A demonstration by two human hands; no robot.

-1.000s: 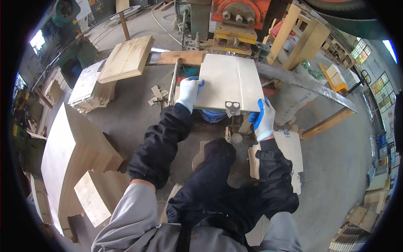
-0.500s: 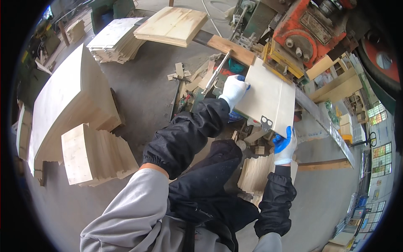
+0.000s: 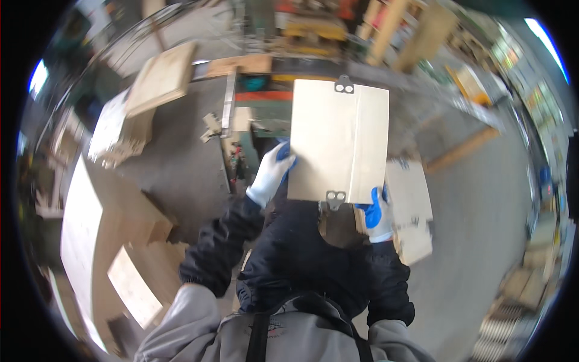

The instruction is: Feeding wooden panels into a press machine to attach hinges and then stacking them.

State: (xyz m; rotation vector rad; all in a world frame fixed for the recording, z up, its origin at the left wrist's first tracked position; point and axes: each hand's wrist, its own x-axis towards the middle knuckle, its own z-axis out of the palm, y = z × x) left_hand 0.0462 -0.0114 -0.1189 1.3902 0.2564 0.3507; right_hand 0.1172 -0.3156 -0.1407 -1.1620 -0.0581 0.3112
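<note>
I hold a pale wooden board (image 3: 325, 142) up over my lap, with a dark metal fitting with two round holes (image 3: 344, 85) at its top edge and a similar fitting (image 3: 335, 198) at its bottom edge. My left hand (image 3: 271, 172), in a white and blue glove, grips the board's left edge. My right hand (image 3: 376, 214), gloved alike, grips its lower right corner. Behind the board stands the press with a yellow plate (image 3: 310, 31), blurred. Right of my legs lies a stack of similar boards with metal fittings (image 3: 409, 193).
Board stacks stand at left (image 3: 90, 229), (image 3: 117, 136), with another (image 3: 158, 81) on the bench's left end. A metal rod (image 3: 229, 99) is beside the press. A long metal beam (image 3: 440, 96) runs right, with timber posts (image 3: 386, 33) behind. Wood pieces (image 3: 522, 283) lie at far right.
The board has come off the press toward me and down, held in both hands; a fitting at its top edge now shows. The view has swung and is blurred.
</note>
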